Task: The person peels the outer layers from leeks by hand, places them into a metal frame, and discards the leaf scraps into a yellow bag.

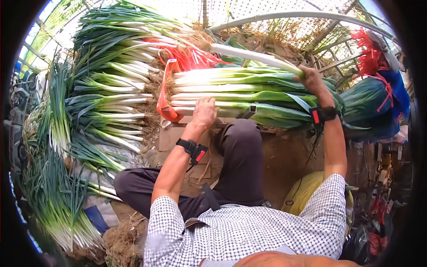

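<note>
A bundle of long green onions (222, 89) lies crosswise before me, white root ends at left and green leaves at right. An orange-red band (165, 95) is around its root end. My left hand (206, 112) rests on the near edge of the white stalks, fingers on top of them. Above the bundle's far side, my right hand (312, 81) is closed round the green part of a single thick onion (258, 56), whose white stem points up and left. A small metal bracket end (252, 108) shows at the bundle's near edge.
Rows of loose onions (106, 95) are stacked at left, with more (62, 209) at lower left. Red strings (193, 57) lie behind the bundle. At right are a tied leaf bundle (367, 100) and red netting (371, 55). A yellow sack (304, 191) sits beside me.
</note>
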A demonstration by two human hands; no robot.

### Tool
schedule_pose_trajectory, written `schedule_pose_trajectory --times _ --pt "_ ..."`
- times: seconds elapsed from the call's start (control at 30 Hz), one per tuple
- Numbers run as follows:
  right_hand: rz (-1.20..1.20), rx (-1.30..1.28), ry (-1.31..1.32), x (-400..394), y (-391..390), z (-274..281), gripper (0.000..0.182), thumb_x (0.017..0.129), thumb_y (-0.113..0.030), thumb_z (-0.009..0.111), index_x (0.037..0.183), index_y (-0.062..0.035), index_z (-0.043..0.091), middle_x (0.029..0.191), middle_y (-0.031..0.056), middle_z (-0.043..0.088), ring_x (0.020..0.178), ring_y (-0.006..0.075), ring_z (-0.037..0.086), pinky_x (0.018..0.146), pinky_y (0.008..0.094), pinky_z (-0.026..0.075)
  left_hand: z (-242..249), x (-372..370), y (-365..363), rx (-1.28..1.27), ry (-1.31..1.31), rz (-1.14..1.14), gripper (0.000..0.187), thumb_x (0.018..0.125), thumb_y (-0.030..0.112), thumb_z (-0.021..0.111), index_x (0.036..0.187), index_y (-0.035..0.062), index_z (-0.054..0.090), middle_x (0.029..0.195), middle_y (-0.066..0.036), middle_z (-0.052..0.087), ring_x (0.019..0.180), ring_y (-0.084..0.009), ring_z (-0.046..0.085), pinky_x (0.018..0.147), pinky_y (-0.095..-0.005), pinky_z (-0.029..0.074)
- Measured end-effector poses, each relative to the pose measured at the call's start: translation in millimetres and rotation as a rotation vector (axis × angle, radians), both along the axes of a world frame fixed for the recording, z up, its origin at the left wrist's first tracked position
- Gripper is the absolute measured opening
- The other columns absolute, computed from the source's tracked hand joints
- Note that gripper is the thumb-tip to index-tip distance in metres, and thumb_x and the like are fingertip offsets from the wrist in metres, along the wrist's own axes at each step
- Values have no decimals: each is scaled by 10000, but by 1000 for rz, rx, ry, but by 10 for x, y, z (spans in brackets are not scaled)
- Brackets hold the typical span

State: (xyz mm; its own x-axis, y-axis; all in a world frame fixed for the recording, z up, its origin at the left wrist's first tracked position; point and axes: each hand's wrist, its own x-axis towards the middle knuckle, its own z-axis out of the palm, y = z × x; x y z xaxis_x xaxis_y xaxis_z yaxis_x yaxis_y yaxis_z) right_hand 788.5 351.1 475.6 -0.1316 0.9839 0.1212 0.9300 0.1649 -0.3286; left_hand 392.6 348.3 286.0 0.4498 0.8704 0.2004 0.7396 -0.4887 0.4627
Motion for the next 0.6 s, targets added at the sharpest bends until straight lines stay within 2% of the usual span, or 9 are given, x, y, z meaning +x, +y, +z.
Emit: schedule_pose_trajectory --times 0.03,0.13,0.2,0.27,0.3,0.4,0.43,0.53,0.6 --pt "-27 -12 -40 98 50 -190 271 810 -182 771 946 -3 620 697 135 572 646 229 542 630 374 433 -31 85 110 8 14 22 367 833 240 681 1106 11 594 1178 -169 585 1170 -341 514 1018 -463 380" --pt "-33 -121 -15 -10 53 -194 323 776 -177 794 1001 -7 639 759 155 623 683 244 577 660 378 454 -41 319 484 -47 16 26 463 857 243 658 1228 -9 543 1268 -190 547 1238 -357 460 1066 -453 341" --pt "15 -104 109 -1 100 -292 492 723 -169 830 1162 -43 647 953 187 690 854 267 664 783 367 497 -137 462 747 -19 39 95 499 878 297 638 1259 -6 527 1286 -190 539 1273 -359 430 1087 -463 314" --pt "99 -13 91 -18 102 -283 527 721 -182 832 1197 -64 640 1033 193 683 929 291 666 817 365 497 -242 489 961 -10 50 153 533 900 351 607 1285 -5 514 1308 -192 528 1301 -361 405 1101 -479 292" --pt "118 -43 32 -40 129 -236 532 765 -137 797 1248 -27 603 1042 178 690 930 268 658 845 359 493 -289 497 1041 -19 52 172 549 911 379 587 1295 -5 509 1321 -194 521 1310 -362 395 1104 -491 283" --pt "89 -84 38 -115 229 -132 522 759 -229 806 1224 -75 627 1027 202 675 914 343 649 799 379 496 -547 508 1112 -23 35 200 592 949 462 497 1317 -1 511 1363 -196 498 1330 -358 374 1116 -518 238" --pt "123 -103 29 -136 284 -58 492 780 -242 791 1208 -62 630 940 215 666 835 355 642 749 391 489 -602 507 1061 6 15 205 584 951 459 491 1314 2 517 1364 -195 499 1326 -358 377 1118 -517 232" --pt "115 -152 22 -178 485 2 418 781 -244 793 1133 -64 658 829 203 648 723 339 619 699 384 478 -674 506 988 47 8 206 545 959 434 477 1284 2 542 1364 -198 497 1293 -356 399 1114 -513 234" --pt "108 -269 -31 -326 640 110 398 781 -211 792 1116 -44 656 802 182 647 691 272 594 692 365 473 -652 502 974 62 32 205 532 957 421 482 1277 0 544 1360 -197 494 1275 -363 407 1101 -505 254"
